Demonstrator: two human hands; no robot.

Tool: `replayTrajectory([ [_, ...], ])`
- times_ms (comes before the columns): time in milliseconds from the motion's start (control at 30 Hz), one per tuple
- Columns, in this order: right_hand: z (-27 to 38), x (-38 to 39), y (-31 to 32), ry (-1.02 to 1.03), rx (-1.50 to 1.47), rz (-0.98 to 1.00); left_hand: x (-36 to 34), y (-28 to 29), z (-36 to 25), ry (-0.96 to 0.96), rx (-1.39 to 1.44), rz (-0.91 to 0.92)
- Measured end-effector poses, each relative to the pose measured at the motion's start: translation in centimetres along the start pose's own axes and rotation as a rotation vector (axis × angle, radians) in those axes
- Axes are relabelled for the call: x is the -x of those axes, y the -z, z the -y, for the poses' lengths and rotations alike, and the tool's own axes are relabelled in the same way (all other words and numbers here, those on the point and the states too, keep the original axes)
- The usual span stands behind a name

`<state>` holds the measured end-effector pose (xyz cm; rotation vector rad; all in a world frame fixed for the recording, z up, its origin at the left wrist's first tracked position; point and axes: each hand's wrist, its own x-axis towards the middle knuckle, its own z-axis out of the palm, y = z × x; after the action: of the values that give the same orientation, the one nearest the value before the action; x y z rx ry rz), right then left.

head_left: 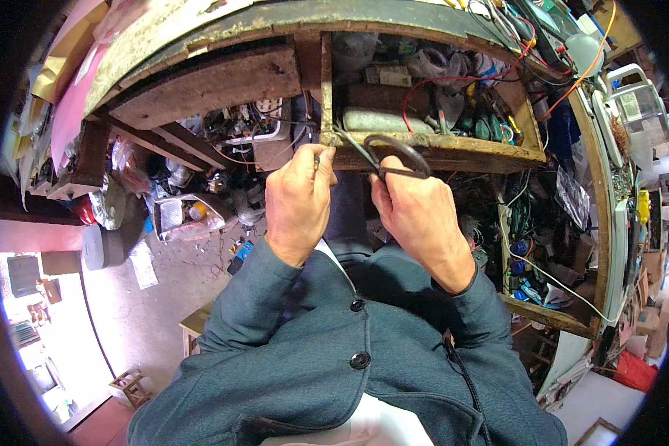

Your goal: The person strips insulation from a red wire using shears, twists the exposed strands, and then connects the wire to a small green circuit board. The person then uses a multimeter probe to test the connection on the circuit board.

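Observation:
A pair of scissors [399, 151] with dark loop handles is in my right hand [422, 214], its fingers closed around the handles. The metal blades slant up and to the left, close to the front rail of an open wooden drawer [453, 146]. To the left of the blades, my left hand [299, 199] is closed in a pinch, thumb against the fingers. A small thin end shows at its fingertips, too small to name. Both hands are apart, held in front of the drawer.
The drawer belongs to a worn wooden workbench [227, 30] and holds packed bags and tools. Red and orange wires [524, 52] hang over its right side. Below right is a wooden-framed shelf [598, 245] with cables. An open box of parts [189, 215] sits at left.

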<state>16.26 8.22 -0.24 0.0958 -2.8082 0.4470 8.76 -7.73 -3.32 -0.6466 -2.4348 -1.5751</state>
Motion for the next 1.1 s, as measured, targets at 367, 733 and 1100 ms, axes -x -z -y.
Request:
replayTrajectory([
  [367,0.8,0.1,0.5,0.017,-0.050,0.009,-0.4,0.3,0.3,0.301,0.450,0.075],
  [733,1.0,-0.4,0.7,0.016,-0.006,0.040,-0.5,0.6,0.7,0.418,0.592,0.112],
  [1100,0.9,-0.5,0.5,0.001,0.012,-0.006,-1.1,1.2,0.9,0.651,0.846,0.191],
])
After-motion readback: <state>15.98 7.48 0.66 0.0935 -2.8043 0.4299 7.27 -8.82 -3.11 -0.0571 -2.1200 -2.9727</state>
